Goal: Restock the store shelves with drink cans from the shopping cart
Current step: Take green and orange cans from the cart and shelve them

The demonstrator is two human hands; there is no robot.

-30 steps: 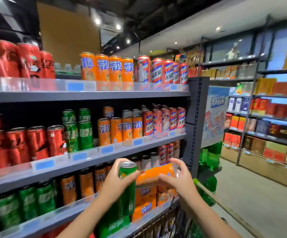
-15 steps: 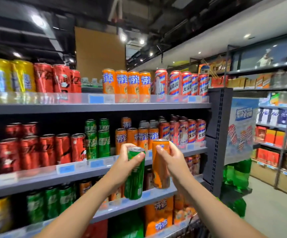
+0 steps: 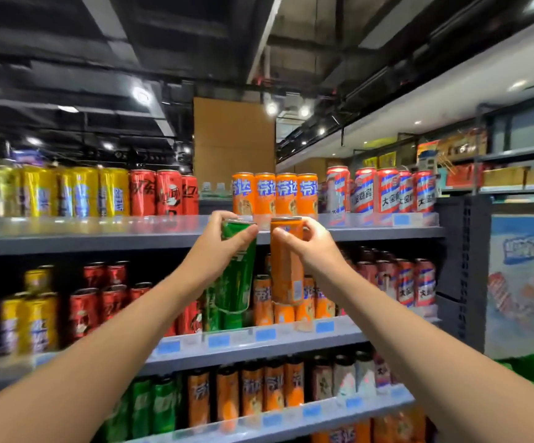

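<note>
Store shelving fills the view, three tiers of tall drink cans in colour blocks under a dark ceiling. On the top shelf (image 3: 387, 233), from left to right, stand yellow cans, red cans (image 3: 163, 193), a bare gap, then orange cans (image 3: 275, 194) and red-white-blue striped cans.

A person reaches up with both arms. Their left hand (image 3: 219, 251) grips a green can (image 3: 236, 276) near its top, thumb across the front; this can tilts, its top leaning left. Their right hand (image 3: 310, 247) grips an orange can (image 3: 286, 263) near its top, held almost upright. Both cans are in the air, tops level with the top shelf's front lip, close together but apart.

The step appears to be setting these cans on the top shelf. Doing it well likely means lifting each base clear of the transparent lip, then straightening the green can before it goes down. The orange can belongs with its matching row, just ahead of it. The green one seems meant for the gap beside the red cans. Placing one at a time would lower the risk of knocking neighbours. No cart is in view.
</note>
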